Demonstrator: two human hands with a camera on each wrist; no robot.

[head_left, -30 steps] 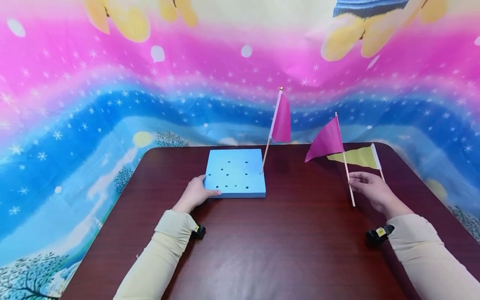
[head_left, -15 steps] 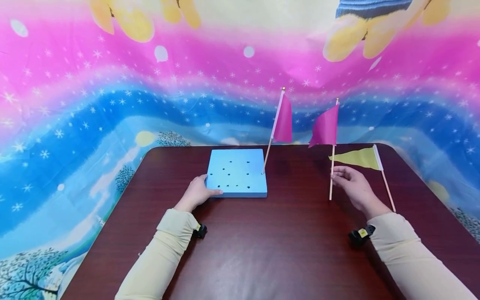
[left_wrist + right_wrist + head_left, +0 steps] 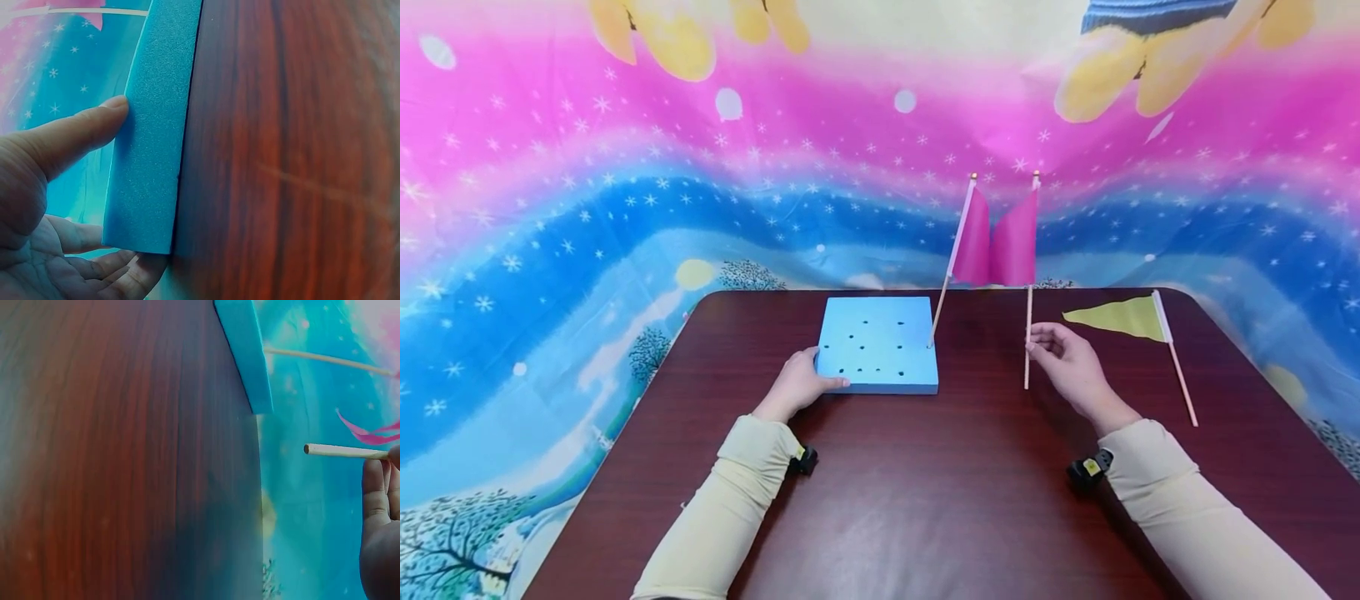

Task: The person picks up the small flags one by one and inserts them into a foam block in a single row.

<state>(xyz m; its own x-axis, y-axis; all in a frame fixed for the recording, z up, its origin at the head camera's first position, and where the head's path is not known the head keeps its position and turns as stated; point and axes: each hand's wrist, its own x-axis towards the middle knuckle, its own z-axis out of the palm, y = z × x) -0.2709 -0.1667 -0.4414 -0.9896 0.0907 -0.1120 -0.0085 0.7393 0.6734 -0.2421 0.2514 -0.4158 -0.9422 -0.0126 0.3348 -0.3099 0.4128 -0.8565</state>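
A blue foam block (image 3: 882, 333) with several small holes in its top lies on the table. My left hand (image 3: 796, 385) grips its front left corner. In the left wrist view, the thumb (image 3: 103, 122) lies at the block's upper edge and the fingers reach round its end. One pink flag (image 3: 973, 246) stands in the block near its right edge, leaning right. To the right of the block, my right hand (image 3: 1070, 368) pinches the wooden stick of another pink flag (image 3: 1018, 250) and holds it upright. The stick's lower end (image 3: 325, 450) is apart from the block in the right wrist view.
A yellow triangular flag (image 3: 1123, 318) lies at the right on the dark red-brown wooden table (image 3: 910, 500). Behind the table's far edge hangs a colourful printed cloth (image 3: 820, 150).
My right hand has carried the pink flag left towards the block, and its tilted stick is now nearly upright. The yellow flag is now uncovered. My left hand keeps its grip on the block.
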